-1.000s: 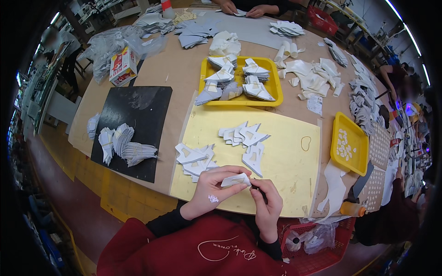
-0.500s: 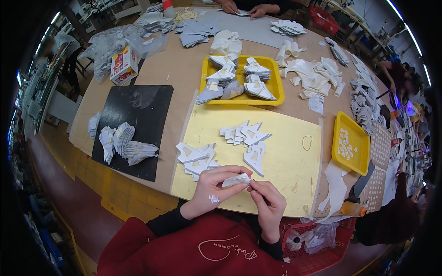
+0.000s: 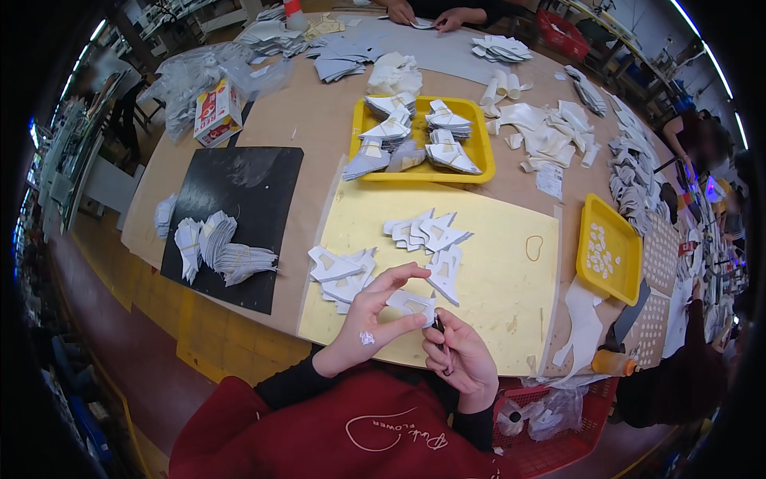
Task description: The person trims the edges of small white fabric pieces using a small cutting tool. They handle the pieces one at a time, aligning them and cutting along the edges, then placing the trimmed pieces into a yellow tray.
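My left hand (image 3: 369, 319) holds a small white cut piece (image 3: 413, 306) with a beige patch, its thumb lying along the lower edge and the index finger raised above. Wrapped in the fingers of my right hand (image 3: 464, 355) is a slim dark tool (image 3: 440, 339), probably small snips; its tip meets the right end of the piece. Just beyond, on a yellow sheet (image 3: 503, 239), lie overlapping white pieces (image 3: 341, 271) to the left and two more groups, one fan of pieces (image 3: 423, 231) and a short stack (image 3: 444, 274).
A yellow tray (image 3: 487, 152) with bundled pieces stands beyond the sheet. Stacked pieces (image 3: 231, 255) rest on a black board (image 3: 239, 176) at left. A second yellow tray (image 3: 614, 275) holds small white bits at right. Below the table edge sits a red basket (image 3: 550, 455). Another person's hands (image 3: 451, 20) work opposite.
My left index finger has lifted off the white piece, uncovering more of it. My right hand has turned and curled, and the dark tool now shows in it.
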`<state>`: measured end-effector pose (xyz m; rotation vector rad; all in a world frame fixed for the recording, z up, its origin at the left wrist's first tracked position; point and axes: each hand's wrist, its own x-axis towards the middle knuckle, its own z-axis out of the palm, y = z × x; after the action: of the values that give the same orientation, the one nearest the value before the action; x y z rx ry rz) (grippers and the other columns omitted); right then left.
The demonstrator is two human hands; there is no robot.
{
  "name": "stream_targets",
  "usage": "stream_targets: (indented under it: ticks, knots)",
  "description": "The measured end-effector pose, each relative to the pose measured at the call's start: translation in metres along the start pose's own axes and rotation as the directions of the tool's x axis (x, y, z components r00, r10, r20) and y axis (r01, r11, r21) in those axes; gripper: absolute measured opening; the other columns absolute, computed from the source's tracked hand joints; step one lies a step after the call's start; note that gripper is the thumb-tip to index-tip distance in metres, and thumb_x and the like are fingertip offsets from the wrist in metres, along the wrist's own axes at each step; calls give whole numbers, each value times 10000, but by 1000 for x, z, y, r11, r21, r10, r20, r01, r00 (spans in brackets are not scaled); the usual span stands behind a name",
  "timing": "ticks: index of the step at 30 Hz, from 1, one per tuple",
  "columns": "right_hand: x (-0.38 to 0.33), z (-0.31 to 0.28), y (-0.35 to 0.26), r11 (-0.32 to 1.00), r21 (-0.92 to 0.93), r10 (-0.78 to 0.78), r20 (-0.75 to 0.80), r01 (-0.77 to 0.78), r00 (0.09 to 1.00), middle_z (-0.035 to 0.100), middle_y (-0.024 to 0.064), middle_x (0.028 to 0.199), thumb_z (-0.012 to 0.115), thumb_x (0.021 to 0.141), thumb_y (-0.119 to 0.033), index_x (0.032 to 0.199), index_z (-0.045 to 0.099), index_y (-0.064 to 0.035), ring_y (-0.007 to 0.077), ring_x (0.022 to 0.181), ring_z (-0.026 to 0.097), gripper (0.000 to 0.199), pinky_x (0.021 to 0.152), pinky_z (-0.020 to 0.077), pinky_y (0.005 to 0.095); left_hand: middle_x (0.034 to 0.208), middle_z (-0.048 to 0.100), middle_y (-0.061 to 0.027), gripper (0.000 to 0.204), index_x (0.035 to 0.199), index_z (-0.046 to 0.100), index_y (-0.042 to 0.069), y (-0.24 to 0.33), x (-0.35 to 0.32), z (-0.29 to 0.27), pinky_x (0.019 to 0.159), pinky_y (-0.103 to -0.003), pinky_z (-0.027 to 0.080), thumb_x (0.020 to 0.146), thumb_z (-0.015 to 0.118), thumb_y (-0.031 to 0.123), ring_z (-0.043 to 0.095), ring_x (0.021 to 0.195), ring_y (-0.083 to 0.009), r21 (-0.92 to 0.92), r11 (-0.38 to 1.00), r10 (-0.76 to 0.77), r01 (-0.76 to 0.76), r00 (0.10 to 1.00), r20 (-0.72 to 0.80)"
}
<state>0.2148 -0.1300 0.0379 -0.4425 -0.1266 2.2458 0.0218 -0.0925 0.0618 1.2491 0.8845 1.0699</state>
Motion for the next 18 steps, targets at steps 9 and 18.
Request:
stream_targets:
  ticks: [9,18]
  knots:
    - [-4,18,18,751,-577,-372,33,321,928,561,58,938,581,928,-24,1194,610,-49,129,674,534,268,549,440,239,1334,518,-136,171,900,611,-2,-14,3,-13,1104,-461,299,762,670,80,354,1363,-374,667,741,205,-73,971,-122]
    - [13,42,40,-561,-814,-359,406,154,840,566,64,854,597,869,12,1261,631,-149,200,631,591,425,532,472,296,1314,522,-148,157,728,542,13,-16,6,-17,1080,-487,319,724,676,97,339,1352,-409,813,581,293,-23,939,-182]
